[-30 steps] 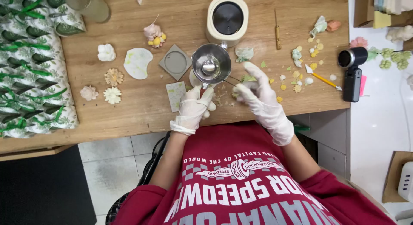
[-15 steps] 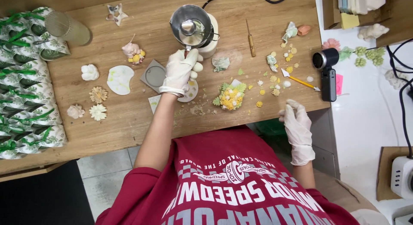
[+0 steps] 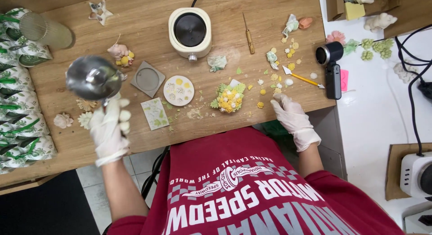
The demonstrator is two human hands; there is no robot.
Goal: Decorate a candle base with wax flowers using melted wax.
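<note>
Two hands: both are sheathed in thin white gloves, matt and slightly wrinkled.
Left hand [image 3: 109, 129]: fingers are closed around the handle of a small metal pot [image 3: 93, 77], which is held raised above the left part of the table; the grip is firm.
Metal pot: round, polished and reflective, seen blurred; its contents cannot be told.
Right hand [image 3: 293, 119]: it is laid at the table's front edge, fingers loosely spread and holding nothing, fingertips near scattered yellow and pale crumbs.
Table [image 3: 144, 19]: light wood with visible grain is noted.
Heater [image 3: 190, 31]: a cream, rounded-square body with a black circular top is seen at the far middle of the table, nothing standing on it.
Round mould [image 3: 178, 90]: a pale disc with small cavities, some filled yellow, lies just left of the flower piece.
Flower piece [image 3: 229, 98]: a lumpy cluster of yellow and white blossoms with green leaves is set near the table's middle.
Square mould [image 3: 147, 79]: grey, with a circular recess, lying beside the round mould.
Leaf mould [image 3: 155, 113]: a pale rectangular slab with relief is placed nearer the front edge.
Small camera [image 3: 331, 68]: black, at the right edge.
</note>
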